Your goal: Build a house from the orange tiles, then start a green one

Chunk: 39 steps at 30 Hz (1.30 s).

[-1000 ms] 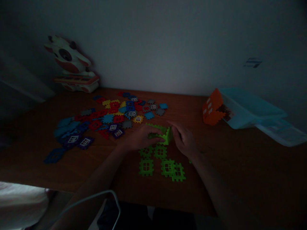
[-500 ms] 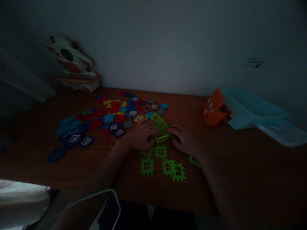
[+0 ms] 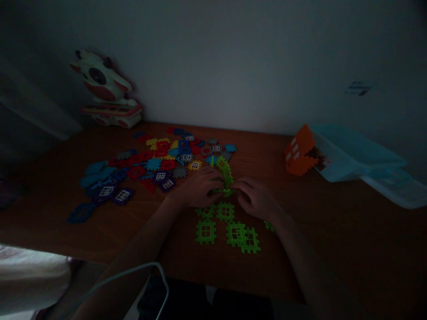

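Observation:
My left hand (image 3: 204,186) and my right hand (image 3: 252,196) face each other over the middle of the table, both closed on joined green window tiles (image 3: 224,170). The joined tiles rise between my fingers; one part stands up at the back and another lies low at the front. My fingertips partly hide where the tiles meet. Just below my hands lie several loose green window tiles (image 3: 206,232), flat, with notched edges and cross-shaped window bars. One more green tile (image 3: 268,226) is mostly covered by my right wrist.
A spread of red, blue, yellow, grey and purple tiles (image 3: 153,164) covers the table's left half. Behind it stands a cow-shaped toy keyboard (image 3: 111,110). To the right are an orange tile structure (image 3: 299,151) and a pale blue plastic bin (image 3: 356,149). A white cable (image 3: 133,269) crosses my left forearm.
The green tiles between my hands have turned, and the back part now stands more upright. My hands have shifted slightly; the view has moved a little.

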Each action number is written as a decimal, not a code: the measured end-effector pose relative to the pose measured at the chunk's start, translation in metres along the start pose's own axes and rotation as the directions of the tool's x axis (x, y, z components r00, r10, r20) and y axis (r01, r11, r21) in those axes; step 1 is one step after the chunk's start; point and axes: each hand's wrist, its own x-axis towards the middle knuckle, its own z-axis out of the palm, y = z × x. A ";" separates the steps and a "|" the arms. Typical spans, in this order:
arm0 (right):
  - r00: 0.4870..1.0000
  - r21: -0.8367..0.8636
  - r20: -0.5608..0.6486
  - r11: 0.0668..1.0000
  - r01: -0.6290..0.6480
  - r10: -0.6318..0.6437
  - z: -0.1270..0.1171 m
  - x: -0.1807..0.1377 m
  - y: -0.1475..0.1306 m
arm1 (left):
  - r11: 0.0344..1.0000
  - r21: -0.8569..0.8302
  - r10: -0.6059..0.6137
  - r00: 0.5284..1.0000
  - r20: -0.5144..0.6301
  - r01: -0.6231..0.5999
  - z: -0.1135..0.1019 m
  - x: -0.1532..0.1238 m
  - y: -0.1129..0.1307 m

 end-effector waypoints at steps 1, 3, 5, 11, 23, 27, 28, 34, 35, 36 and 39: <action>1.000 0.023 -0.009 1.000 -0.003 0.003 0.001 0.000 -0.001 | 1.000 -0.025 0.011 1.000 0.008 -0.010 0.000 0.000 -0.002; 1.000 0.057 -0.014 0.998 -0.021 0.022 0.003 0.000 -0.001 | 0.997 -0.080 0.020 1.000 0.013 -0.018 0.001 -0.001 -0.004; 1.000 0.062 0.000 0.998 -0.031 0.031 0.004 0.000 0.000 | 0.994 -0.113 0.015 1.000 0.013 -0.014 0.001 -0.001 -0.005; 0.999 0.069 0.037 0.998 0.000 -0.002 0.004 0.000 0.004 | 0.993 -0.122 0.005 0.999 0.033 -0.001 0.002 -0.002 -0.003; 1.000 0.240 0.016 0.971 0.018 -0.023 0.004 0.002 -0.002 | 0.981 -0.194 0.029 0.998 0.058 -0.017 0.000 -0.004 -0.008; 1.000 0.247 0.008 0.969 -0.017 0.015 0.003 0.002 0.001 | 0.983 -0.180 0.031 0.999 0.041 -0.023 0.001 -0.005 -0.009; 1.000 0.228 0.005 0.973 -0.032 0.031 0.002 0.002 0.002 | 0.987 -0.162 0.024 0.999 0.030 -0.019 0.001 -0.005 -0.009; 0.999 -0.009 -0.036 0.999 0.031 -0.031 -0.006 0.003 -0.004 | 0.998 -0.065 -0.007 0.999 -0.050 0.004 -0.002 -0.006 -0.007; 0.998 -0.037 -0.044 0.998 0.046 -0.048 -0.006 0.003 -0.005 | 0.998 -0.060 -0.010 0.998 -0.054 0.007 -0.001 -0.005 -0.007; 0.997 -0.057 -0.054 0.997 0.058 -0.061 -0.006 0.004 -0.007 | 0.998 -0.055 -0.012 0.998 -0.057 0.008 0.000 -0.005 -0.007; 0.996 -0.062 -0.057 0.996 0.069 -0.073 -0.005 0.004 -0.010 | 0.998 -0.055 -0.004 0.999 -0.053 0.001 0.003 -0.004 -0.007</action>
